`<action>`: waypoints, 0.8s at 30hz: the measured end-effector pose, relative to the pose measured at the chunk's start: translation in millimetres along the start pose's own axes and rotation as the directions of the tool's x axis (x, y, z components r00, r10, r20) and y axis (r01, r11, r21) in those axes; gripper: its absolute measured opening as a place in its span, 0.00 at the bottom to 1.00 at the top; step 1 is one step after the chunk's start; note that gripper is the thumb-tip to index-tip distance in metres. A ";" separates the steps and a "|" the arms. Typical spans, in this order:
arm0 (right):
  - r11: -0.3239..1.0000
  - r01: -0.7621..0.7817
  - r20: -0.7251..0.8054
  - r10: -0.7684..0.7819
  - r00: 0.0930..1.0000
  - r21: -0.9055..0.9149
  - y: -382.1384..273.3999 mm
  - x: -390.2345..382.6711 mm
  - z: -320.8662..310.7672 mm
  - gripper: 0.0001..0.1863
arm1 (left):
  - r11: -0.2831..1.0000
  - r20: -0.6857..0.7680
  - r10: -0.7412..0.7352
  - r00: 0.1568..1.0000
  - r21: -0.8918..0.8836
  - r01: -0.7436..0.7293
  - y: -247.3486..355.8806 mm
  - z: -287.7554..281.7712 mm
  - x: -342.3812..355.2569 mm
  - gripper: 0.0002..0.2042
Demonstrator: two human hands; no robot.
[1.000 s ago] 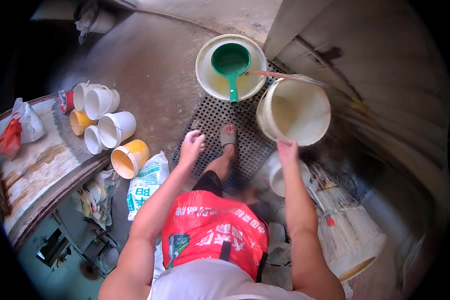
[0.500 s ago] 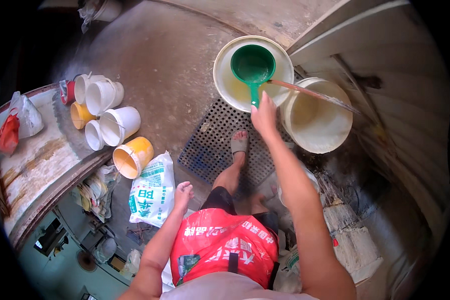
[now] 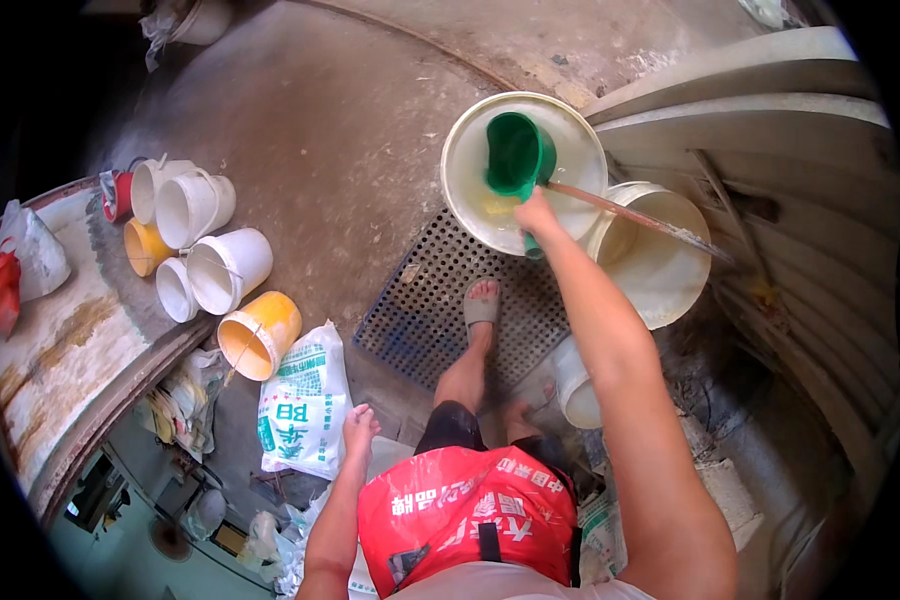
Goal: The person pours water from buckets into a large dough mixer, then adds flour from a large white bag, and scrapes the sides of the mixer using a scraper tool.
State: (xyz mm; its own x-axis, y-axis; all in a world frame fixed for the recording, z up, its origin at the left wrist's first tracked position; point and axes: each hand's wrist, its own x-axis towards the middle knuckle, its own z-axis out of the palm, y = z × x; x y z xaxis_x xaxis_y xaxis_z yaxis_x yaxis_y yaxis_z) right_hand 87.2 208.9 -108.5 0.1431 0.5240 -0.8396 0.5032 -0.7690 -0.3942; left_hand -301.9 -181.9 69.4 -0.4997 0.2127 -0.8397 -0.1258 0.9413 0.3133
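Gripped by its handle in my right hand (image 3: pixel 537 214), a green plastic water dipper (image 3: pixel 519 153) hangs tilted over a round white tub (image 3: pixel 457 190). Its mouth faces to the left. Cloudy, pale yellowish liquid lies in the tub, and whether any runs from the dipper I cannot make out. A wooden stick (image 3: pixel 638 214) reaches from the tub across a second large white bucket (image 3: pixel 660 290) to its right. My left hand (image 3: pixel 360 428) is held by my red apron (image 3: pixel 460 510), its fingers curled in and nothing seen in them, beside a white printed sack (image 3: pixel 305 405).
Several white buckets (image 3: pixel 232 268) and a yellow bucket (image 3: pixel 270 330) lie or stand at the left, near a curved ledge (image 3: pixel 80 330). A perforated mat (image 3: pixel 410 310) is under my foot. Curved panels (image 3: pixel 810 150) rise on the right, and a small white bucket (image 3: pixel 577 385) stands by my right forearm.
My right hand has tipped the dipper over, its mouth turning from upward to leftward. My left hand's fingers have curled in more. The whole view has shifted slightly.
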 end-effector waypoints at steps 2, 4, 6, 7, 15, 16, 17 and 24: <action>0.998 -0.034 0.039 0.035 0.999 -0.046 -4.3 9.4 9.1 0.35 | 1.000 0.001 -0.013 1.000 0.001 0.013 -9.3 0.1 2.1 0.17; 0.998 -0.055 0.035 0.056 0.998 -0.043 -11.1 8.0 16.7 0.34 | 1.000 0.005 -0.025 1.000 -0.010 0.025 -14.8 1.6 1.8 0.17; 0.999 -0.049 0.031 0.049 0.998 0.008 -8.1 15.8 19.7 0.32 | 1.000 0.013 -0.024 1.000 -0.014 0.024 -13.8 5.5 2.9 0.16; 0.998 -0.036 0.025 0.035 0.999 0.059 0.2 29.2 20.7 0.31 | 1.000 0.025 -0.019 1.000 -0.009 0.019 -8.3 9.2 4.2 0.16; 0.934 -0.044 0.148 -0.009 0.989 0.354 0.4 34.5 17.7 0.20 | 0.999 0.051 -0.027 0.998 -0.035 0.029 0.4 23.7 6.5 0.15; 0.918 -0.032 0.180 -0.043 0.983 0.396 5.2 34.6 14.4 0.20 | 0.999 0.058 -0.034 0.998 -0.039 0.036 -0.6 23.0 6.8 0.14; 0.899 -0.021 0.209 -0.079 0.975 0.437 8.8 34.3 12.9 0.19 | 0.999 0.056 -0.029 0.998 -0.033 0.031 -0.6 22.0 8.0 0.14; 0.819 0.045 0.164 -0.168 0.972 0.572 14.7 -21.0 -10.1 0.19 | 0.999 0.043 -0.036 0.998 -0.003 0.036 -4.9 11.1 -7.7 0.15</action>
State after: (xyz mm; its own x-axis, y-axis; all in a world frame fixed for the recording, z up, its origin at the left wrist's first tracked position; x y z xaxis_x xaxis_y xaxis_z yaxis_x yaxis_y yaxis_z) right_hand 100.2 190.3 -92.9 -0.0846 0.5784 -0.8114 -0.0688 -0.8157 -0.5743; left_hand -287.9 -185.3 69.4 -0.4576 0.1895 -0.8687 -0.1465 0.9476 0.2838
